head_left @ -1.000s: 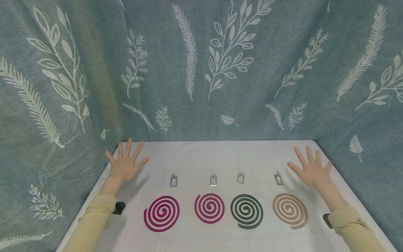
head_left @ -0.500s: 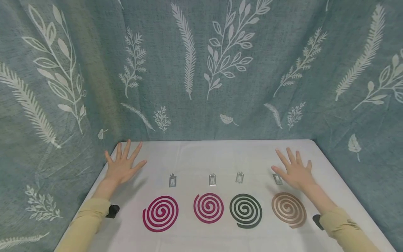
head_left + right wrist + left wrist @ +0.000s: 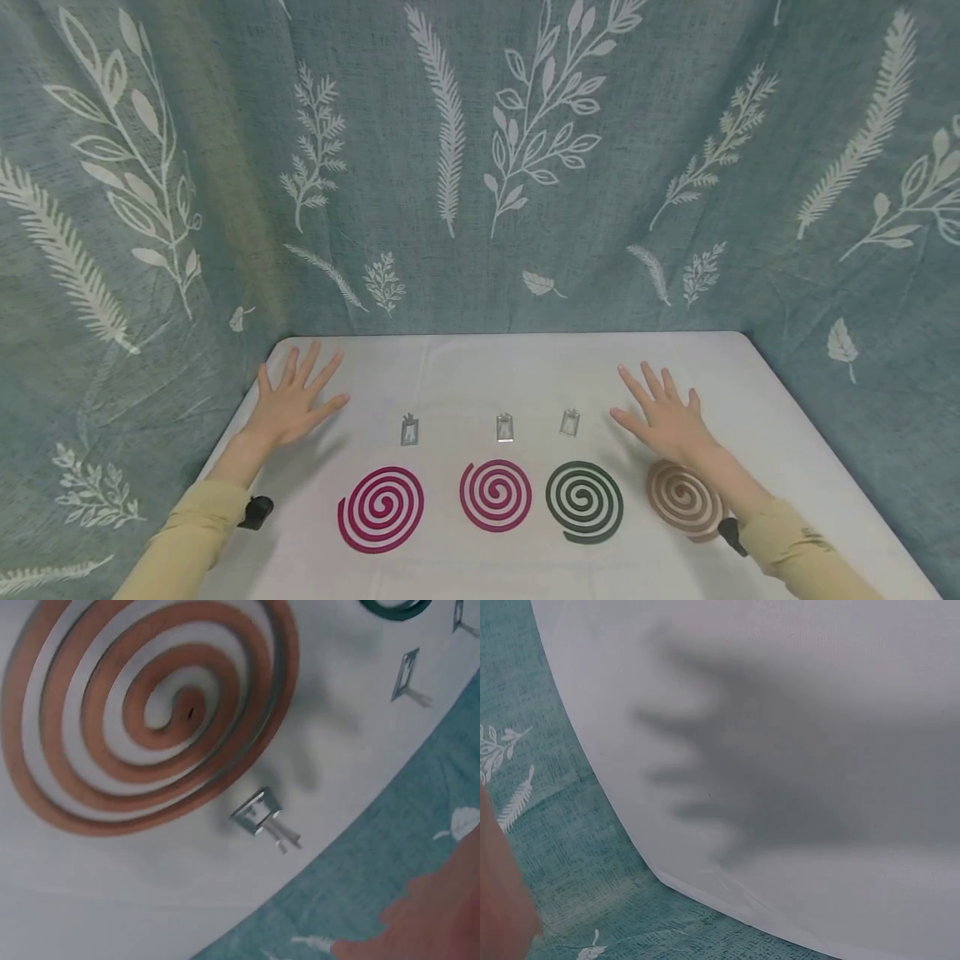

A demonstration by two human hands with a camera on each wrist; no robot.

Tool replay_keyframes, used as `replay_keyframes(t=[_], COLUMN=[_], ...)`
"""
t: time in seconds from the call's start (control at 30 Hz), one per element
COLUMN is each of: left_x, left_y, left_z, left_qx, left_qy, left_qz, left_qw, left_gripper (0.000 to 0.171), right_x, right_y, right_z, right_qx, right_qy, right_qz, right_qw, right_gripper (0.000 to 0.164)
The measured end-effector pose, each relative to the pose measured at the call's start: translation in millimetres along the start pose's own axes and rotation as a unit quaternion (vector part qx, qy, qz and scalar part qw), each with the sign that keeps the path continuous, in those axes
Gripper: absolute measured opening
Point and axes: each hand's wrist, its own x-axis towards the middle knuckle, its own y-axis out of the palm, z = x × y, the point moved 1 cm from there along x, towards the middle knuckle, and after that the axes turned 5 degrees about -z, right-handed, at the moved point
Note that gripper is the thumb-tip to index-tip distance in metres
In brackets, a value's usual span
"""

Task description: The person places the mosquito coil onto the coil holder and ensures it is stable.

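My left hand (image 3: 283, 408) hovers with spread fingers over the table's far left corner, holding nothing; its shadow falls on the cloth in the left wrist view. Fingers likewise spread, my right hand (image 3: 666, 421) hangs in the air behind the tan mosquito coil (image 3: 678, 492), whose right side the forearm partly covers. A metal coil stand (image 3: 256, 811) beside that coil shows in the right wrist view but is hidden under the hand in the head view. Left of it lie a dark green mosquito coil (image 3: 585, 502) and two magenta ones, the middle coil (image 3: 496, 495) and the left coil (image 3: 381, 509).
Behind the other coils, three small metal stands lie in a row: a left stand (image 3: 409, 430), a middle stand (image 3: 505, 427) and a right stand (image 3: 570, 422). A white cloth covers the table (image 3: 450, 571). Blue-green curtain fabric (image 3: 480, 283) with white leaf prints encloses the far side and both sides.
My right hand has moved left from the table's right side, passing over the rightmost stand. My left hand has stayed nearly in place. The coils and stands lie as before.
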Motion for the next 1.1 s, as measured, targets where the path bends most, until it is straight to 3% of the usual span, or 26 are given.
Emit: replay_keyframes(t=[0.4, 0.63, 1.1], left_x=[-4.1, -6.7, -8.9], left_y=[5.5, 4.7, 9.4], left_z=[-5.8, -12.1, -22.7], left_qx=[-0.049, -0.054, -0.084], left_qy=[0.029, 0.032, 0.025], left_qz=[0.0, 0.036, 0.076], left_qw=[0.9984, 0.9974, 0.9932], left_gripper=[0.076, 0.075, 0.078], right_x=[-4.6, -7.9, -8.1], right_y=[15.1, 22.9, 40.9], right_z=[37.5, 54.7, 87.4], right_qx=[0.007, 0.036, 0.075], right_qy=[-0.039, -0.039, -0.051], right_qz=[-0.003, 0.013, 0.025], right_qw=[0.999, 0.999, 0.996], right_gripper=[0.073, 0.074, 0.077])
